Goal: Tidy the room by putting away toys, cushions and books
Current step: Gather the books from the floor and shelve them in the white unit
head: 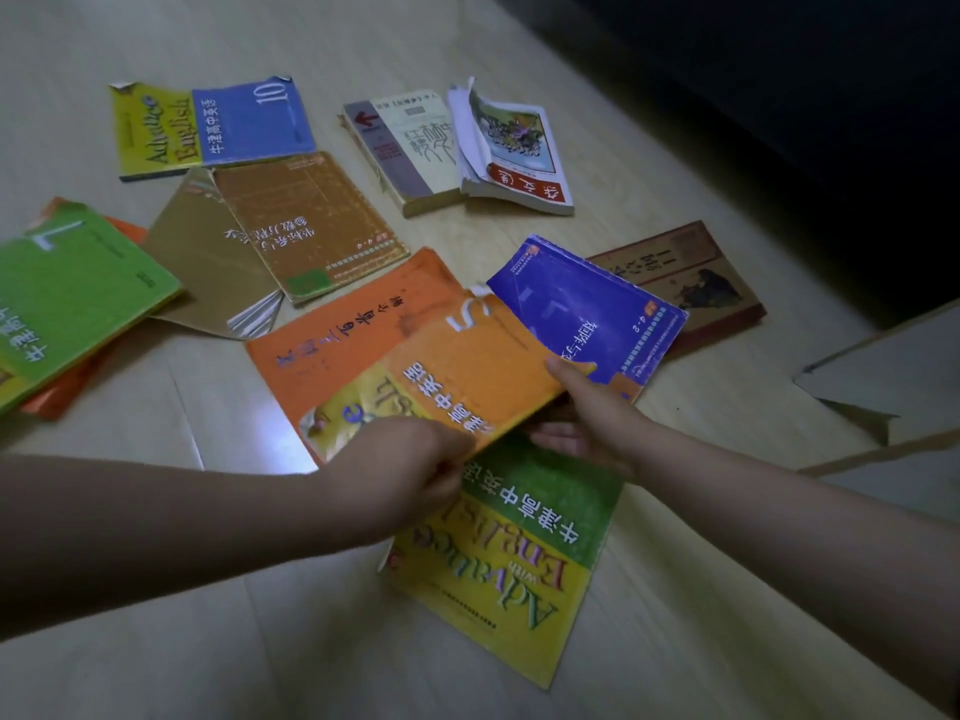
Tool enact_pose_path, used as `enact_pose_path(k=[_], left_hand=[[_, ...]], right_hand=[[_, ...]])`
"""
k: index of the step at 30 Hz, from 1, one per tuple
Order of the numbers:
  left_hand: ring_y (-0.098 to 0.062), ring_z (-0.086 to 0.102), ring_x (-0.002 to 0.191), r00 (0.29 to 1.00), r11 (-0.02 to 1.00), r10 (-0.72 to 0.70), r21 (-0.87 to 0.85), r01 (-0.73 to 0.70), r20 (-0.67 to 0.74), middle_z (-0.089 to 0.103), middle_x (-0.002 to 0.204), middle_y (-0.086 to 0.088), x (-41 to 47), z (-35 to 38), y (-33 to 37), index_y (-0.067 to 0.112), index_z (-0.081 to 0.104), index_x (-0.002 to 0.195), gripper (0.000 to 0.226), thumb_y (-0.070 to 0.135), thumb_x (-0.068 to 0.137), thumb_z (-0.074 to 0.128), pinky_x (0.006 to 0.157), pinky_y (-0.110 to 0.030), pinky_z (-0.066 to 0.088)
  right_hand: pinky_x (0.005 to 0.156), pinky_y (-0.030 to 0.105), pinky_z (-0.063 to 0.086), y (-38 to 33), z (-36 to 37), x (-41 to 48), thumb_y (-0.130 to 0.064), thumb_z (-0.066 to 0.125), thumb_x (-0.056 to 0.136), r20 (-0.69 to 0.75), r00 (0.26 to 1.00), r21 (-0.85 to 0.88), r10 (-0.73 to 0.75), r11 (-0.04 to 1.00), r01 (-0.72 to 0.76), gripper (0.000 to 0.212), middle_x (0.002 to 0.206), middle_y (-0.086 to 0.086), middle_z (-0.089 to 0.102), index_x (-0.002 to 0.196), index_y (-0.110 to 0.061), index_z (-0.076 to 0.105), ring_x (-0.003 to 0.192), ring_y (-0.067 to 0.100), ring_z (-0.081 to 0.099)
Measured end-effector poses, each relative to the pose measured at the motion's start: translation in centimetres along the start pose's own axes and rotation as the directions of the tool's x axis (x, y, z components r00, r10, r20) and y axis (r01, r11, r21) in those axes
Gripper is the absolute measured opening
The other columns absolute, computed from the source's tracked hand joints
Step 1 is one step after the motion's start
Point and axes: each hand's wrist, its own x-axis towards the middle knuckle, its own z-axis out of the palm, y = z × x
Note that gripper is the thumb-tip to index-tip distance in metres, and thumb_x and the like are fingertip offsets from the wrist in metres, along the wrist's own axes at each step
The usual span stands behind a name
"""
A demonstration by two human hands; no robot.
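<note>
I log the orange book (467, 366) gripped at its near edge, left hand (410, 459) pinching it, right hand (587, 418) clamping its right corner with thumb above and fingers (558, 440) beneath, forearms outstretched, green-yellow book (519, 553) under it, blue book (587, 309) touching its far right, open floor (156, 641) nearer.

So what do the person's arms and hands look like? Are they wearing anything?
The left grip and right grip are bare hands, with no gloves. Nothing shows on either wrist, no watch or bracelet. The left forearm and right forearm are bare too, with no sleeve in view.
</note>
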Motion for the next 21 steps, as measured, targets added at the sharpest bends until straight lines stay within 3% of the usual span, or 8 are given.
enact_pose_path(k=[2,5,9,11,14,16,18,21], left_hand=[[-0.02,0.061,0.08,0.999,0.999,0.05,-0.016,-0.05,0.013,0.068,0.091,0.0,-0.4,0.7,1.1,0.018,0.063,0.102,0.038,0.037,0.086,0.035,0.064,-0.03,0.044],[-0.013,0.062,0.098,0.997,0.992,0.076,-0.103,-0.073,0.026,0.067,0.112,0.008,-0.3,1.0,2.3,0.025,0.064,0.116,0.037,0.044,0.092,0.045,0.077,-0.023,0.043],[-0.016,0.056,0.11,0.997,0.985,-0.077,-0.152,0.081,0.027,0.061,0.122,0.003,0.4,1.4,1.0,0.021,0.059,0.122,0.056,0.057,0.083,0.04,0.088,-0.024,0.041],[-0.02,0.053,0.113,0.977,0.962,-0.209,-0.188,0.2,-0.031,0.057,0.124,0.0,0.8,1.6,-0.7,0.019,0.055,0.125,0.045,0.046,0.09,0.051,0.089,-0.025,0.039],[-0.021,0.051,0.108,0.933,0.912,-0.357,-0.237,0.336,-0.05,0.055,0.12,-0.004,0.8,2.0,-2.6,0.018,0.054,0.122,0.033,0.033,0.092,0.056,0.079,-0.024,0.034],[-0.019,0.049,0.107,0.929,0.904,-0.37,-0.233,0.357,-0.012,0.053,0.12,-0.004,0.7,2.2,-2.8,0.018,0.052,0.123,0.034,0.035,0.093,0.054,0.078,-0.022,0.031],[-0.018,0.048,0.111,0.927,0.901,-0.373,-0.227,0.37,0.028,0.051,0.124,-0.004,0.4,2.4,-2.5,0.017,0.05,0.127,0.038,0.034,0.094,0.053,0.083,-0.023,0.034],[-0.022,0.054,0.107,0.903,0.87,-0.423,-0.243,0.429,0.081,0.055,0.121,-0.007,0.1,3.0,-1.8,0.01,0.054,0.122,0.035,0.031,0.094,0.052,0.091,-0.032,0.046]], right_hand=[[0.083,0.043,0.055,0.3,-0.2,0.1,-0.021,0.053,0.098,-0.042,0.999,0.107,0.017,0.994,-0.012,0.016,0.107,0.013,0.065,0.11,-0.012,0.051,0.097,0.03,0.066],[0.068,0.037,0.06,1.2,-1.3,0.2,-0.005,0.046,0.098,-0.11,0.994,-0.045,-0.01,0.999,0.005,0.011,0.094,0.013,0.066,0.105,-0.012,0.052,0.078,0.021,0.065],[0.047,0.027,0.053,1.3,-3.3,0.0,-0.006,0.05,0.095,-0.152,0.982,-0.223,-0.114,0.972,0.078,0.026,0.089,0.004,0.066,0.116,-0.021,0.048,0.064,0.013,0.065],[0.039,0.02,0.043,1.6,-4.3,0.0,-0.005,0.051,0.094,-0.176,0.974,-0.253,-0.14,0.963,0.093,0.031,0.088,0.001,0.065,0.118,-0.025,0.046,0.06,0.011,0.062],[0.057,0.027,0.05,3.1,-5.7,0.2,-0.005,0.052,0.094,-0.17,0.979,-0.201,-0.111,0.977,0.076,0.029,0.099,0.005,0.068,0.12,-0.018,0.053,0.072,0.018,0.065],[0.069,0.034,0.049,4.3,-6.4,0.2,-0.007,0.055,0.093,-0.194,0.976,-0.192,-0.098,0.979,0.06,0.028,0.105,0.01,0.07,0.119,-0.016,0.056,0.078,0.023,0.066],[0.063,0.029,0.053,5.2,-6.6,-0.2,-0.009,0.056,0.092,-0.233,0.966,-0.263,-0.113,0.963,0.05,0.023,0.102,0.012,0.07,0.114,-0.015,0.059,0.076,0.023,0.066],[0.069,0.043,0.058,6.4,-6.4,-0.4,-0.013,0.059,0.09,-0.285,0.94,-0.41,-0.185,0.911,0.055,0.021,0.097,0.013,0.07,0.111,-0.013,0.062,0.082,0.032,0.068]])
